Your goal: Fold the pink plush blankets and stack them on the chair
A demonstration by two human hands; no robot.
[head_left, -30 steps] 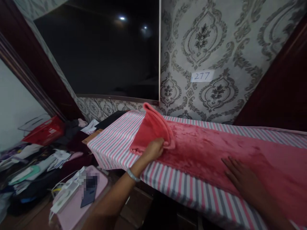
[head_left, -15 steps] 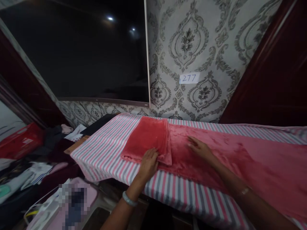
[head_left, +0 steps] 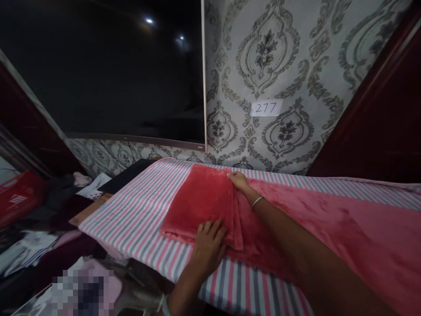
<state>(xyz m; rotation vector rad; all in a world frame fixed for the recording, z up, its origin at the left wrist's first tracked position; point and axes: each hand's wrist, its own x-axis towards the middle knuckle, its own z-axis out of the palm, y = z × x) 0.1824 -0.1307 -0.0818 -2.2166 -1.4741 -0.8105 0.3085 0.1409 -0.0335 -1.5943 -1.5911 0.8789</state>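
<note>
A long red plush cloth (head_left: 315, 219) lies along a table covered in a pink, grey and white striped sheet (head_left: 138, 210). Its left end is folded over into a flat flap (head_left: 200, 199). My left hand (head_left: 208, 245) lies flat, fingers spread, on the near edge of that flap. My right hand (head_left: 238, 180) reaches across to the flap's far corner, fingers closed on the cloth's edge there. A thin bangle sits on my right wrist.
A large dark screen (head_left: 105, 70) hangs on the patterned wall, with a paper label reading 277 (head_left: 265, 108) beside it. Clothes and a red basket (head_left: 18, 197) are piled at the left. Dark wood panelling (head_left: 378, 118) stands at the right.
The lifted end of the cloth was laid down flat as a fold. My right hand moved from the middle of the cloth up to the flap's far corner. My left hand slid along the near edge.
</note>
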